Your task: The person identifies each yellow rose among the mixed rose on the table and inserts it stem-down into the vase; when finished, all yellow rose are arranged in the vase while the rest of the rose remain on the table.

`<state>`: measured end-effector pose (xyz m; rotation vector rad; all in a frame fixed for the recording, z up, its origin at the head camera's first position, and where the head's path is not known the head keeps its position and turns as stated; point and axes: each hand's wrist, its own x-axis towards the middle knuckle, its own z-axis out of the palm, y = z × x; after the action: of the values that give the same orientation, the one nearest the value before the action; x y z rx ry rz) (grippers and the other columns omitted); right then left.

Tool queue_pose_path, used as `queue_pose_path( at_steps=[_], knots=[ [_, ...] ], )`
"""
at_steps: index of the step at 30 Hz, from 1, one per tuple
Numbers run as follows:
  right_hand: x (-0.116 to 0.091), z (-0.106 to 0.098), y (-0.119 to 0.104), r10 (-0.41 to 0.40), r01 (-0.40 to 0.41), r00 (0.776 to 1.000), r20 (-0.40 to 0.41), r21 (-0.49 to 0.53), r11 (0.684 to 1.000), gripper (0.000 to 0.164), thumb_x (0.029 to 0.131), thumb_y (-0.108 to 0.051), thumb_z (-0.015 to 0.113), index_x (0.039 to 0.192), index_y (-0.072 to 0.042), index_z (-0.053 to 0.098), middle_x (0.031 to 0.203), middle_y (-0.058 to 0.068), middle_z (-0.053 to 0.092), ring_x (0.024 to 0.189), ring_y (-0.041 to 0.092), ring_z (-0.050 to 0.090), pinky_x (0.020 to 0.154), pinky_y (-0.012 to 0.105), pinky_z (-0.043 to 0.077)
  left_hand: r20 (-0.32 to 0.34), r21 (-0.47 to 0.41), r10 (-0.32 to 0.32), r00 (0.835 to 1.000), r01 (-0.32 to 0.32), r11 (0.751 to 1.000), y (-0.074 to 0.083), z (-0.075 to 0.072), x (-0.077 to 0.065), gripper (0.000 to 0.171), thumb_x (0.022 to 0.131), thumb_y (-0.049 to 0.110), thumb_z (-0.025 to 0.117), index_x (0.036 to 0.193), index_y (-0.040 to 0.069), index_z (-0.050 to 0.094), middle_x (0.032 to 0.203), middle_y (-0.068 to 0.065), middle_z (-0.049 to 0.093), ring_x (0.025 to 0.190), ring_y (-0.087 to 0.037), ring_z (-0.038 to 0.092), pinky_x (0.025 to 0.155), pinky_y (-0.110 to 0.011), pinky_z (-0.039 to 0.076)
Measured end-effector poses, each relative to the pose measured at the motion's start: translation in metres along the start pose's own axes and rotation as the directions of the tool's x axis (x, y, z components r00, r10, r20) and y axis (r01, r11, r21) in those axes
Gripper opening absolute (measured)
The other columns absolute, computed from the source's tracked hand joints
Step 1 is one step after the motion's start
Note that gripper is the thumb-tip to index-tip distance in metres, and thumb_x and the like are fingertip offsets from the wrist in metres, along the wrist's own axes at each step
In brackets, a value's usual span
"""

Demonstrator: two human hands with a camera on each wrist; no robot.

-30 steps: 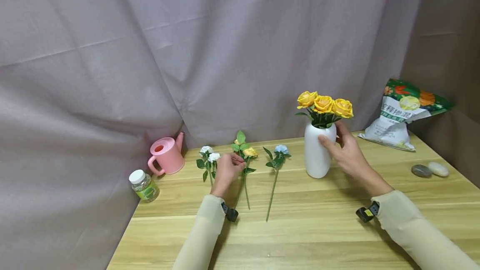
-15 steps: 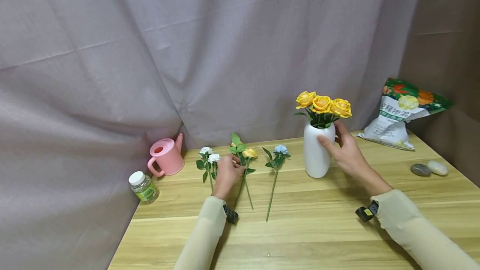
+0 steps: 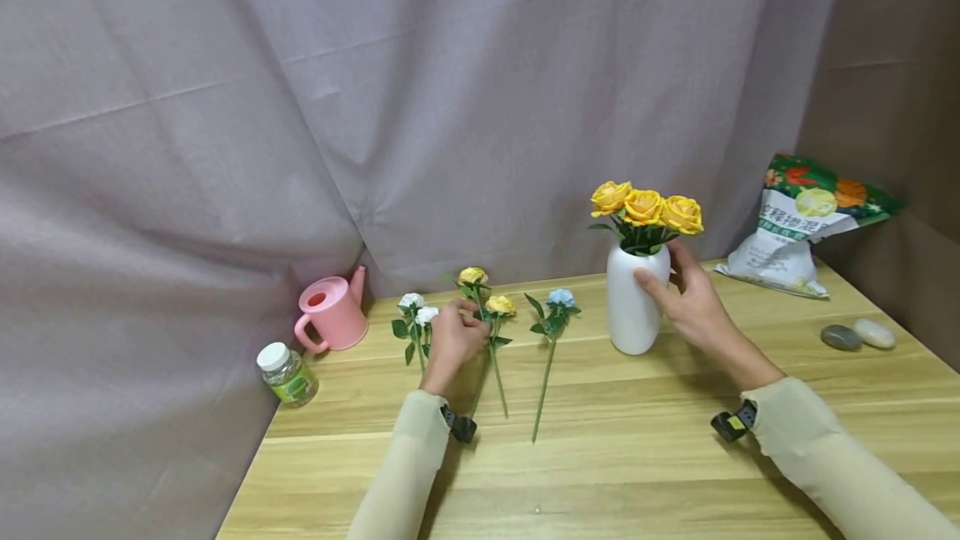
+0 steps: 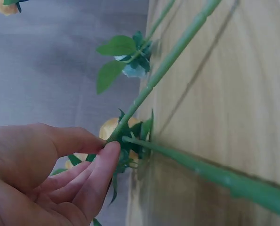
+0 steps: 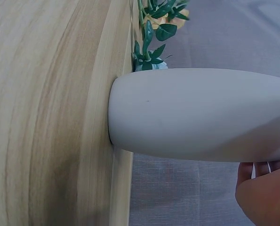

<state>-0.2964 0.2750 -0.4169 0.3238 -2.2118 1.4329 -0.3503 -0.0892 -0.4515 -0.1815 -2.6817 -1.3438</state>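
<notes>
My left hand (image 3: 456,338) pinches the green stem (image 4: 159,70) of a yellow flower (image 3: 472,275) between thumb and index finger, just above the wooden table. A second yellow flower (image 3: 500,305) lies close beside it on the right. To the left are white flowers (image 3: 427,315), partly behind the hand. A blue flower (image 3: 561,298) on a long stem lies between the yellow ones and the white vase (image 3: 633,307). My right hand (image 3: 696,307) grips the upright vase near its top, thumb in front, other fingers mostly hidden behind. Large yellow roses (image 3: 643,208) stand in the vase.
A pink watering can (image 3: 335,315) and a white-capped jar (image 3: 288,375) stand at the table's left edge. On the right are a printed bag (image 3: 783,236), a dark stone (image 3: 842,337) and a pale stone (image 3: 875,333). A grey curtain (image 3: 480,107) hangs behind the table.
The pinched yellow flower has turned, so its bloom now faces up where leaves showed before. My left hand has barely shifted. My right hand and the vase stay in place.
</notes>
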Motion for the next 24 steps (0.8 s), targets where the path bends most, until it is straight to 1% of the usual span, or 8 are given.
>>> queue_pose_path(
  at_steps=[2, 5, 7, 10, 13, 17, 21, 24],
  knots=[
    [0.000, 0.000, -0.001, 0.002, -0.002, 1.000, 0.002, -0.003, 1.000, 0.051, 0.100, -0.028, 0.062, 0.146, -0.021, 0.041, 0.139, 0.003, 0.051, 0.123, 0.001, 0.048, 0.094, 0.006, 0.039, 0.009, -0.018, 0.007, 1.000, -0.007, 1.000, 0.003, -0.002, 0.000, 0.039, 0.089, 0.013, 0.072, 0.126, 0.006, 0.064, 0.087, -0.004, 0.077, 0.065, -0.011, 0.073, 0.064, -0.030, 0.061],
    [0.001, 0.001, -0.002, 0.007, -0.007, 1.000, 0.008, -0.007, 1.000, 0.051, 0.101, -0.028, 0.062, 0.146, -0.021, 0.040, 0.140, 0.004, 0.051, 0.123, 0.001, 0.047, 0.095, 0.006, 0.039, -0.001, -0.023, 0.016, 1.000, -0.016, 1.000, 0.007, -0.007, -0.001, 0.039, 0.089, 0.014, 0.070, 0.127, 0.009, 0.064, 0.088, -0.002, 0.078, 0.068, -0.010, 0.073, 0.070, -0.031, 0.061],
    [0.001, 0.001, -0.003, 0.009, -0.009, 1.000, 0.010, -0.008, 1.000, 0.052, 0.101, -0.029, 0.062, 0.147, -0.022, 0.040, 0.141, 0.004, 0.050, 0.124, 0.001, 0.047, 0.095, 0.006, 0.039, -0.014, -0.036, 0.026, 1.000, -0.027, 0.999, 0.010, -0.010, 0.000, 0.038, 0.088, 0.013, 0.070, 0.126, 0.009, 0.065, 0.088, -0.002, 0.078, 0.069, -0.010, 0.073, 0.071, -0.031, 0.061],
    [0.002, 0.003, -0.003, 0.006, -0.006, 1.000, 0.013, -0.004, 1.000, 0.052, 0.100, -0.029, 0.062, 0.147, -0.021, 0.039, 0.142, 0.005, 0.050, 0.124, 0.000, 0.046, 0.095, 0.006, 0.039, -0.026, -0.114, 0.035, 0.999, -0.038, 0.993, 0.016, -0.015, 0.000, 0.036, 0.088, 0.010, 0.070, 0.123, 0.007, 0.066, 0.090, -0.006, 0.079, 0.068, -0.013, 0.074, 0.068, -0.031, 0.061],
    [0.002, 0.003, -0.002, 0.002, -0.002, 1.000, 0.013, 0.001, 1.000, 0.053, 0.100, -0.028, 0.063, 0.148, -0.021, 0.039, 0.143, 0.007, 0.050, 0.124, 0.000, 0.047, 0.094, 0.006, 0.039, -0.017, -0.239, 0.057, 0.998, -0.059, 0.969, 0.022, -0.018, 0.000, 0.033, 0.088, 0.007, 0.071, 0.120, 0.003, 0.067, 0.094, -0.012, 0.078, 0.072, -0.016, 0.075, 0.065, -0.030, 0.062],
    [0.001, 0.002, -0.002, 0.003, -0.003, 1.000, 0.008, -0.001, 1.000, 0.053, 0.101, -0.028, 0.062, 0.148, -0.021, 0.039, 0.143, 0.007, 0.050, 0.124, 0.000, 0.046, 0.094, 0.006, 0.039, 0.018, -0.359, 0.087, 0.996, -0.074, 0.930, 0.032, -0.018, -0.001, 0.029, 0.089, 0.005, 0.072, 0.118, 0.003, 0.067, 0.103, -0.019, 0.076, 0.084, -0.022, 0.076, 0.069, -0.030, 0.063],
    [0.000, 0.001, -0.002, 0.004, -0.004, 1.000, 0.002, -0.003, 1.000, 0.053, 0.100, -0.027, 0.062, 0.148, -0.020, 0.039, 0.143, 0.008, 0.049, 0.124, -0.001, 0.046, 0.095, 0.008, 0.039, 0.063, -0.430, 0.092, 0.994, -0.057, 0.901, 0.039, -0.016, -0.003, 0.029, 0.091, 0.004, 0.072, 0.119, 0.005, 0.066, 0.110, -0.023, 0.073, 0.092, -0.024, 0.075, 0.075, -0.031, 0.063],
    [0.000, 0.001, -0.001, 0.002, -0.002, 1.000, -0.002, 0.001, 1.000, 0.053, 0.100, -0.026, 0.063, 0.147, -0.018, 0.040, 0.142, 0.008, 0.050, 0.124, -0.001, 0.046, 0.096, 0.009, 0.039, 0.080, -0.475, 0.093, 0.992, -0.044, 0.879, 0.043, -0.015, -0.005, 0.031, 0.092, 0.004, 0.071, 0.122, 0.006, 0.065, 0.115, -0.024, 0.070, 0.094, -0.022, 0.074, 0.078, -0.031, 0.063]
  ],
)
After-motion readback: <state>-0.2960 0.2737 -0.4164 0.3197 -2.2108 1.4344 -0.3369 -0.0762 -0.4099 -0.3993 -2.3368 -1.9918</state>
